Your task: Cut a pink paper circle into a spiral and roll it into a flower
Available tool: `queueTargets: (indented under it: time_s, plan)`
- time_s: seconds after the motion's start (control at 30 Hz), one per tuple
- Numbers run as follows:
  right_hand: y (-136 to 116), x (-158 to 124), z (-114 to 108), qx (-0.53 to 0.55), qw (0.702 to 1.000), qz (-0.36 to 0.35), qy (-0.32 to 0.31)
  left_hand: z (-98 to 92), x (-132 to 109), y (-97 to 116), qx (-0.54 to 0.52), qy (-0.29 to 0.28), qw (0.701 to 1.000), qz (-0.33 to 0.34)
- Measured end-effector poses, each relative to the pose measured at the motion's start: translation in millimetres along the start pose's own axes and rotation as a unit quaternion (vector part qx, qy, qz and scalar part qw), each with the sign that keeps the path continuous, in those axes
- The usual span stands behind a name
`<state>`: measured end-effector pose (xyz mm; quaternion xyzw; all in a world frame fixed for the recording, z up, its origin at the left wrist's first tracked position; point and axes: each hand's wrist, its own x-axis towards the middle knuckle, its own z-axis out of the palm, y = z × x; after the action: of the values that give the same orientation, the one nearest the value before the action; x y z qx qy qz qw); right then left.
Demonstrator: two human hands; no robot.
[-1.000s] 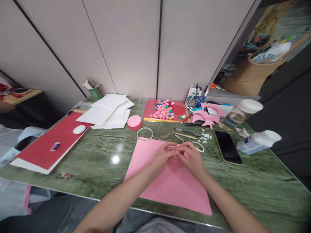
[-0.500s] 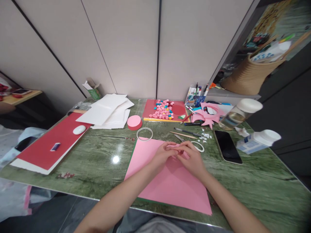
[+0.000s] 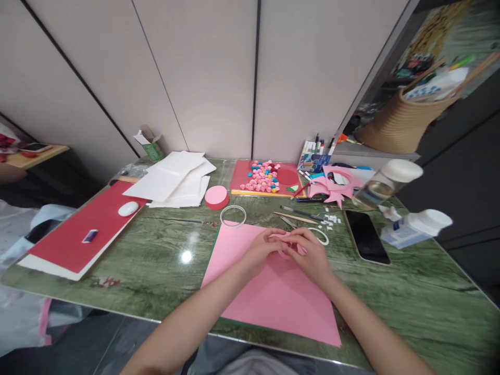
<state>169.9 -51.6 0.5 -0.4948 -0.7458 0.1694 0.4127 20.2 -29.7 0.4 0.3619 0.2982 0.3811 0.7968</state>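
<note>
Over the far part of a large pink paper sheet (image 3: 269, 304), my left hand (image 3: 264, 251) and my right hand (image 3: 311, 256) meet fingertip to fingertip. Both are closed in a pinch on a small pink paper piece (image 3: 286, 254), its shape largely hidden by my fingers. Just beyond my right hand lie scissors (image 3: 322, 237) with white handles, partly covered by the hand. A white ring (image 3: 233, 215), which looks like a tape roll, rests at the sheet's far left corner. Behind it is a round pink-topped red disc (image 3: 216, 197).
Pink, blue and yellow paper bits (image 3: 263, 177) lie on a red sheet at the back. White sheets (image 3: 167, 179) and a red board (image 3: 84, 229) are on the left. To the right are a phone (image 3: 366, 237), a white-capped bottle (image 3: 385, 185) and a white container (image 3: 416, 228).
My fingers have shifted slightly, and a little more of the pink piece shows between them. Both arms stay in nearly the same place.
</note>
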Motion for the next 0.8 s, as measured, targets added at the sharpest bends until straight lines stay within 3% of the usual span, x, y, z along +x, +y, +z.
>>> queueTargets:
  time_s: [0.5,0.8]
  plan:
    - [-6,2,4,0.039,0.999,0.023,0.021,8.4,-3,-6,-0.009,0.026,1.000,0.008]
    - [-10,3,-3,0.040,0.998,0.028,-0.034,-1.3,1,4,-0.016,0.048,0.999,-0.005]
